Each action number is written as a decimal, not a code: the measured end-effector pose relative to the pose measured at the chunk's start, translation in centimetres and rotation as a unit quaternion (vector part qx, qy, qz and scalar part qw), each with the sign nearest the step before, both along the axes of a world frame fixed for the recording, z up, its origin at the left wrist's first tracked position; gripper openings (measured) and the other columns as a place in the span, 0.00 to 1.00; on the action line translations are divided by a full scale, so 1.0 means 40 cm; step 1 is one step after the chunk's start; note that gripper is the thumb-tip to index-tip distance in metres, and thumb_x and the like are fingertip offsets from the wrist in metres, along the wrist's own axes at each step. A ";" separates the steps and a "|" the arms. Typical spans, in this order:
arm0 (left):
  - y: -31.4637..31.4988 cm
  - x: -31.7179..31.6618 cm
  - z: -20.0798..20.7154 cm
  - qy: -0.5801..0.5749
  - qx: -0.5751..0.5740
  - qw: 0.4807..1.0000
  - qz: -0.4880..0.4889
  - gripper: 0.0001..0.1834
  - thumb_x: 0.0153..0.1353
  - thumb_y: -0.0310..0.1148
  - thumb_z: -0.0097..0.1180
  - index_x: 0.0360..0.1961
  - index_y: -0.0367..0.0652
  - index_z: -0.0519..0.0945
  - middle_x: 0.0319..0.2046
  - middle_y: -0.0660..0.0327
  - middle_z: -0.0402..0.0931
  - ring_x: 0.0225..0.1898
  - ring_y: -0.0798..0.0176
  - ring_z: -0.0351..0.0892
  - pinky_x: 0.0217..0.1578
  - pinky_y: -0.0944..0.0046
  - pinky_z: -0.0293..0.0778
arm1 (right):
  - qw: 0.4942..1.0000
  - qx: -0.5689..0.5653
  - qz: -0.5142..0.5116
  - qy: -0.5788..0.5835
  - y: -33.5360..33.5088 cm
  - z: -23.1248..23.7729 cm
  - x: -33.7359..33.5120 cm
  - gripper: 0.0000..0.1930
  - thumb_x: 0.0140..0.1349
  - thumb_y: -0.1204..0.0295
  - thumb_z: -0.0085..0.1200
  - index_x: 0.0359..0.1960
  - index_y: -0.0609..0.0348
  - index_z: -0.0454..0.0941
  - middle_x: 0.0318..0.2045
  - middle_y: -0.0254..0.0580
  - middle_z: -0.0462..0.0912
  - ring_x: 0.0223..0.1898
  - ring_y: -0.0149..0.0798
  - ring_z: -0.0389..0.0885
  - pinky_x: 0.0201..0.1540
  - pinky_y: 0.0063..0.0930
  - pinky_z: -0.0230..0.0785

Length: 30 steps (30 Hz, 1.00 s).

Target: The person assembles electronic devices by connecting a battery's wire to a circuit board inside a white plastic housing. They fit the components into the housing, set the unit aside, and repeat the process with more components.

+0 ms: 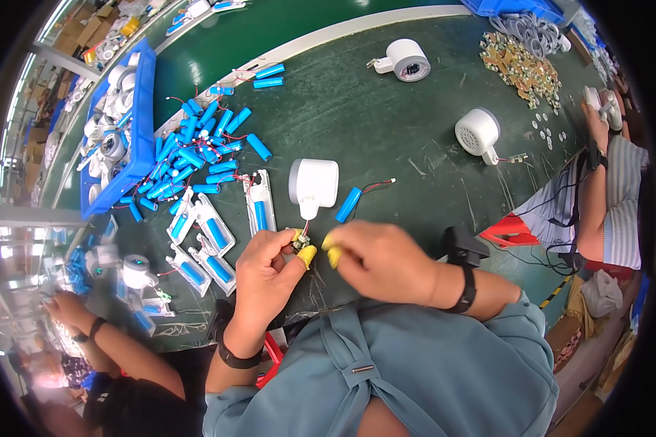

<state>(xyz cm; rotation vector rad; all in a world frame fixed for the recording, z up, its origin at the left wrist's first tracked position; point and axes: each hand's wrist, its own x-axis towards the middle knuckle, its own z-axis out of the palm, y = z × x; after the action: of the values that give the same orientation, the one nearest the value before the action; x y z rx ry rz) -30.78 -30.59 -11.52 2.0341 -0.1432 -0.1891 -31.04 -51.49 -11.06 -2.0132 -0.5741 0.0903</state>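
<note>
My left hand (270, 266), with yellow finger cots, pinches a small circuit board (299, 242) between thumb and forefinger. Short wires run from the board up to the stem of a white round housing with a grey rim (316, 183), lying on the bench just beyond. My right hand (390, 262), slightly blurred, is just right of the board, apart from it. Its yellow-covered fingertips are drawn together, and whatever may be between them is hidden. Beyond it lies a blue cylindrical battery (349, 205) with a thin red lead and a white plug.
Left are a heap of blue batteries (197, 149), several white handle shells holding batteries (215, 233), and a blue crate (135, 138) of white parts. Two white housings (478, 132) and a pile of circuit boards (517, 65) lie right. Co-workers' arms (598, 197) flank the bench.
</note>
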 end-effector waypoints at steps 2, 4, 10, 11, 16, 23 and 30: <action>0.000 -0.008 0.006 -0.043 0.030 0.998 0.029 0.16 0.53 0.16 0.62 0.44 0.38 0.82 0.33 0.66 0.74 0.26 0.80 0.68 0.25 0.79 0.62 | 0.991 -0.082 -0.084 -0.063 -0.026 0.067 0.038 0.18 0.52 0.77 0.57 0.46 0.61 0.73 0.33 0.46 0.76 0.34 0.51 0.78 0.36 0.41 0.71; -0.010 -0.012 0.001 -0.051 0.020 0.998 0.035 0.16 0.52 0.17 0.62 0.44 0.38 0.82 0.34 0.65 0.75 0.24 0.80 0.67 0.23 0.78 0.62 | 0.984 -0.080 -0.081 -0.137 -0.034 0.064 0.102 0.23 0.50 0.77 0.58 0.51 0.61 0.70 0.37 0.47 0.75 0.38 0.52 0.77 0.40 0.42 0.70; -0.016 -0.022 -0.002 -0.091 0.052 0.994 0.040 0.16 0.50 0.18 0.64 0.43 0.35 0.81 0.31 0.63 0.77 0.19 0.76 0.65 0.21 0.75 0.62 | 0.976 -0.190 0.015 -0.105 0.025 0.001 0.176 0.37 0.47 0.77 0.59 0.62 0.68 0.61 0.46 0.53 0.72 0.47 0.56 0.73 0.51 0.43 0.67; -0.015 -0.025 -0.004 -0.099 0.058 0.993 0.032 0.16 0.50 0.19 0.64 0.43 0.35 0.81 0.31 0.62 0.77 0.18 0.76 0.65 0.21 0.74 0.62 | 0.980 -0.169 -0.012 -0.108 0.030 -0.014 0.169 0.36 0.48 0.77 0.59 0.62 0.69 0.60 0.47 0.54 0.71 0.47 0.57 0.73 0.51 0.44 0.67; -0.017 -0.048 0.004 -0.191 0.098 0.976 -0.019 0.17 0.50 0.22 0.65 0.44 0.37 0.82 0.35 0.57 0.80 0.23 0.65 0.76 0.25 0.69 0.72 | 0.992 -0.019 -0.059 -0.111 0.016 -0.003 0.098 0.39 0.47 0.82 0.62 0.63 0.68 0.58 0.54 0.59 0.68 0.54 0.61 0.70 0.55 0.40 0.68; -0.026 -0.068 0.000 -0.205 0.108 0.972 -0.050 0.16 0.49 0.24 0.64 0.42 0.39 0.82 0.37 0.56 0.81 0.27 0.59 0.81 0.28 0.63 0.77 | 0.986 0.001 -0.071 -0.152 -0.010 -0.045 0.061 0.43 0.44 0.82 0.68 0.64 0.66 0.57 0.55 0.59 0.68 0.54 0.58 0.70 0.56 0.41 0.66; -0.026 -0.069 0.001 -0.189 0.099 0.975 -0.058 0.17 0.50 0.23 0.64 0.44 0.37 0.80 0.38 0.56 0.79 0.20 0.65 0.77 0.22 0.67 0.73 | 0.987 -0.007 -0.073 -0.143 -0.008 -0.038 0.062 0.44 0.43 0.79 0.69 0.63 0.66 0.57 0.54 0.58 0.69 0.54 0.57 0.71 0.56 0.41 0.66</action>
<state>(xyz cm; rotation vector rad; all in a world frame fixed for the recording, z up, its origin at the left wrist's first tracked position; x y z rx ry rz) -33.56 -31.61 -11.48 2.2449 -0.5004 0.1196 -28.58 -51.79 -12.60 -2.0901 -0.6029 -0.2879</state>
